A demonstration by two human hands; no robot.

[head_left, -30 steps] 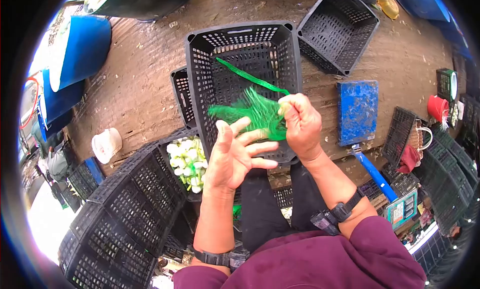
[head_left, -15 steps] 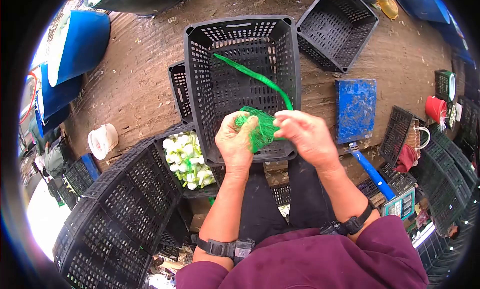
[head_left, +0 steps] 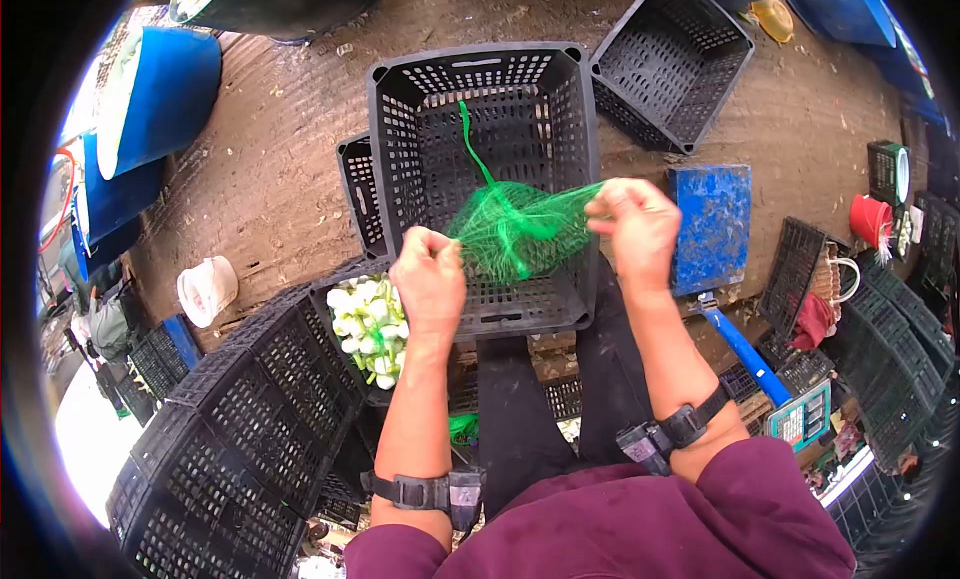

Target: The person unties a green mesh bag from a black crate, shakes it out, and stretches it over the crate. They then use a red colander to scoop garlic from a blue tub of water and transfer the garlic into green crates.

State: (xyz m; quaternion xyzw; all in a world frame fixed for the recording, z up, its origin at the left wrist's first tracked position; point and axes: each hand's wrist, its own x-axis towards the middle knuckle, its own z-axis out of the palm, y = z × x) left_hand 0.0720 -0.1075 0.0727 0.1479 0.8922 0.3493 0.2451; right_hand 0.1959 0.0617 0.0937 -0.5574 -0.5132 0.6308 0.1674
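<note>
A green mesh bag point(head_left: 520, 229) is stretched between my two hands over a black plastic crate point(head_left: 584, 179). My left hand point(head_left: 428, 279) pinches one side of its mouth, near the crate's left wall. On the other side, my right hand point(head_left: 635, 219) grips the opposite edge with fingers closed, just beyond the crate's right rim. The net is spread wide, and its narrow twisted tail hangs down toward the far end inside the crate. Through the mesh the crate's slotted floor shows.
Left of the crate, another crate holds pale green-white vegetables point(head_left: 368, 324). A blue platform scale point(head_left: 712, 224) with a display point(head_left: 800, 416) stands at right. A tilted black crate point(head_left: 675, 64) lies at upper right. Stacked crates point(head_left: 270, 389), a white bucket point(head_left: 207, 289) and blue tubs point(head_left: 150, 99) are leftward.
My hands have moved apart, pulling the bunched green net open into a wide mouth. Its tail has swung from the right side to upper middle.
</note>
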